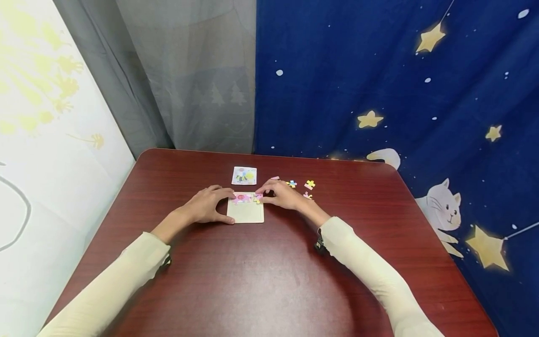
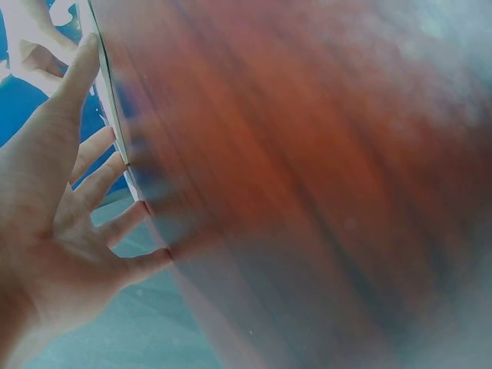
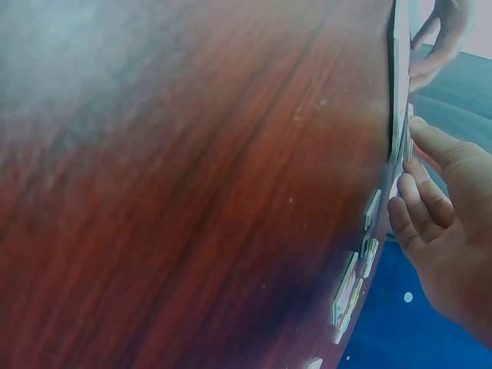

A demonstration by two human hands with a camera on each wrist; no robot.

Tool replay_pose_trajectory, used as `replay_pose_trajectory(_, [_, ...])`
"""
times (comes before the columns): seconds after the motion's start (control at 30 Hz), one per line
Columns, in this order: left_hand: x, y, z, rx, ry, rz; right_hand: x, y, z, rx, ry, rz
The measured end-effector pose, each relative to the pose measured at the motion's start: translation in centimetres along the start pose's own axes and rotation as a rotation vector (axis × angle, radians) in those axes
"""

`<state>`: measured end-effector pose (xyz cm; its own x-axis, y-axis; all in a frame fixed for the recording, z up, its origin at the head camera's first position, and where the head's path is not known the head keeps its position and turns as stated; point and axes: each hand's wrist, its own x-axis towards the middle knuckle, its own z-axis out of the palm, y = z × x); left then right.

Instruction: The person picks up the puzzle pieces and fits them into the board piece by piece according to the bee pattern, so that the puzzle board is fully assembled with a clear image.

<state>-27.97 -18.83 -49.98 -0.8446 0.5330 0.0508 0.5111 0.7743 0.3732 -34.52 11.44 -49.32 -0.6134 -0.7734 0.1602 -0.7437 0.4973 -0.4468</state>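
Observation:
A square pale puzzle board [image 1: 246, 215] lies on the table, with pink pieces [image 1: 241, 198] fitted along its far side. The left hand [image 1: 205, 205] spans the board's left side, thumb at the near part and fingertips at the far corner; in the left wrist view its fingers [image 2: 100, 184] are spread, fairly straight. At the board's far right corner, the right hand [image 1: 283, 194] pinches a pink and yellow puzzle piece [image 1: 258, 198] between thumb and fingers. In the right wrist view that piece [image 3: 409, 142] appears edge-on at the thumb tip, over the board's edge.
Beyond the board lies a square picture card [image 1: 244, 176] with a bee on it. Several loose puzzle pieces [image 1: 310, 184] are scattered to the right, partly behind the right hand. The dark red table [image 1: 252, 267] reaches back to grey and blue curtains [image 1: 320, 93].

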Motion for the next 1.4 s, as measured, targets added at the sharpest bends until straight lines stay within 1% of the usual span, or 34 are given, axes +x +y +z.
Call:
replay_pose_trajectory(0.5, [-0.1, 0.3, 0.0, -0.004, -0.002, 0.009, 0.2, -0.4, 0.5, -0.02, -0.028, 0.02])
replay_pose_trajectory(0.8, [-0.1, 0.3, 0.0, -0.004, -0.004, 0.001, 0.2, -0.7, 0.8, -0.019, -0.018, 0.024])
replay_pose_trajectory(1.0, [-0.1, 0.3, -0.1, 0.001, -0.002, 0.003, 0.1, -0.8, 1.1, -0.041, 0.005, 0.034])
replay_pose_trajectory(1.13, [-0.1, 0.3, -0.1, -0.003, -0.007, -0.001, 0.1, -0.9, 1.2, -0.029, 0.024, 0.04])
replay_pose_trajectory(1.27, [-0.1, 0.3, -0.1, 0.004, -0.008, -0.003, 0.3, -1.0, 1.2, -0.01, 0.03, 0.073])
replay_pose_trajectory(1.4, [-0.1, 0.3, -0.1, 0.008, 0.02, 0.023, 0.5, -1.1, 1.2, 0.016, 0.022, 0.12])
